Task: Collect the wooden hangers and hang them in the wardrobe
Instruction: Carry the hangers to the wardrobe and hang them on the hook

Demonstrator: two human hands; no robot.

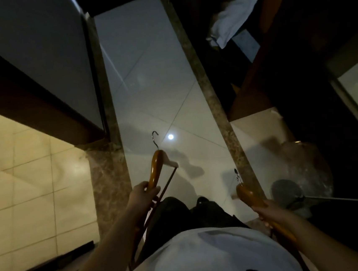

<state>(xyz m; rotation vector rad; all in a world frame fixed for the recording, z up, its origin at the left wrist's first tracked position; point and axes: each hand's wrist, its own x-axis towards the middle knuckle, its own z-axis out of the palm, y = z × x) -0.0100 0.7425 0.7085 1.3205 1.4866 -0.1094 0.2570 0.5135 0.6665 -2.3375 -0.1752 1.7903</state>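
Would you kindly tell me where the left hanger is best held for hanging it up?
Hold the left hanger by its thick wooden arm, from below, as the left hand does: the hook is then free, pointing away.

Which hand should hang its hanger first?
Probably the right hand: it grips the right hanger on the side of the dark wooden unit holding pale cloth. The left hand, gripping the left hanger, is over open floor, farther from it.
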